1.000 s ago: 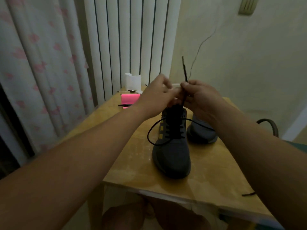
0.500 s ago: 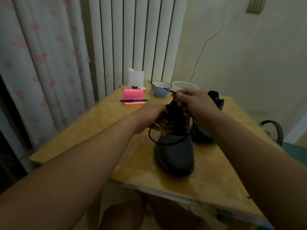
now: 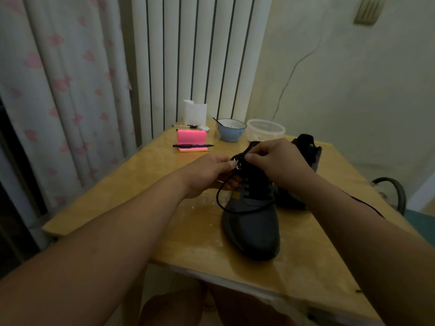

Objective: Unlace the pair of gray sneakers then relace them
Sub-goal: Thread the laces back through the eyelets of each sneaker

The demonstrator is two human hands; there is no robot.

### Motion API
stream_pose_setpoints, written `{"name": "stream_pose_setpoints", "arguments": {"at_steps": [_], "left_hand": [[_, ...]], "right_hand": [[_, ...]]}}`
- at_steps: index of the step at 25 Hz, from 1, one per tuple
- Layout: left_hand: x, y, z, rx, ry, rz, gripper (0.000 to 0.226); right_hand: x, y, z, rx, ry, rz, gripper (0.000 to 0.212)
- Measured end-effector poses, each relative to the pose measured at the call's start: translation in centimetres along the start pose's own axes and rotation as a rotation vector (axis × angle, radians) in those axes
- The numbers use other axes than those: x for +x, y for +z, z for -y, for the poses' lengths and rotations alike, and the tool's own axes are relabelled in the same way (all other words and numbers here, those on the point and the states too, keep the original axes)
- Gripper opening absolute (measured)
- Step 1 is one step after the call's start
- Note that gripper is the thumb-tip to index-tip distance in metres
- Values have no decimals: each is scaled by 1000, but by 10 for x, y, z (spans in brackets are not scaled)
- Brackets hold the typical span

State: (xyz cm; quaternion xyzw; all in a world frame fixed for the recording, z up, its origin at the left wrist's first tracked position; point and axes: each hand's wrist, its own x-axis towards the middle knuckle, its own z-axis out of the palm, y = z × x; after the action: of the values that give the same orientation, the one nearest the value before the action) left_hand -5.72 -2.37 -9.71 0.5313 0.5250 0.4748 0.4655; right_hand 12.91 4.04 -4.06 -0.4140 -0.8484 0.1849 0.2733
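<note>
The gray sneaker (image 3: 254,227) stands mid-desk (image 3: 164,184), toe at 6 o'clock. The left hand (image 3: 207,172) has its grip pinched on the eyelet flap at 9 o'clock. The right hand (image 3: 277,161) has its grip curled on the collar at 12. A black lace (image 3: 221,203) loops over the vamp. The second sneaker (image 3: 308,149) sits at 2 o'clock.

Upright gray sneaker (image 3: 253,229), black lace (image 3: 217,199) looped loose, second sneaker (image 3: 310,150) behind.

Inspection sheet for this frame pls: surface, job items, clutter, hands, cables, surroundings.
Surface: wooden table, glossy.
Job's things: near gray sneaker, toe toward camera, black lace looping slack over it; second sneaker behind the right hand.
Clutter: pink block, pen, blue bowl, clear tub, white paper.
Hands: left hand grips the near gray sneaker by its eyelets; right hand pinches the black lace there.
Cables: thin wire up the wall.
Surroundings: flowered curtain, ribbed white panel.
</note>
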Motion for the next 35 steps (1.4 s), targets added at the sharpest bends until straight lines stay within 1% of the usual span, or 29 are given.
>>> {"name": "stream_pose_setpoints", "arguments": {"at_steps": [2, 8, 18, 24, 30, 35], "left_hand": [[0, -1, 0, -8, 4, 13, 30], [2, -2, 4, -39, -2, 8, 23], [2, -2, 4, -35, -9, -15, 27], [1, -1, 4, -35, -6, -15, 30], [3, -1, 4, -16, -4, -18, 33], [4, 0, 4, -13, -9, -13, 29]], "right_hand": [[-1, 0, -3, -60, -19, 10, 13], [-1, 2, -3, -87, -48, 27, 4], [-1, 1, -3, -38, -46, 56, 5], [-2, 1, -3, -3, -34, 44, 8], [-1, 3, -2, -49, -30, 60, 9], [-1, 5, -4, -59, -36, 60, 10]]}}
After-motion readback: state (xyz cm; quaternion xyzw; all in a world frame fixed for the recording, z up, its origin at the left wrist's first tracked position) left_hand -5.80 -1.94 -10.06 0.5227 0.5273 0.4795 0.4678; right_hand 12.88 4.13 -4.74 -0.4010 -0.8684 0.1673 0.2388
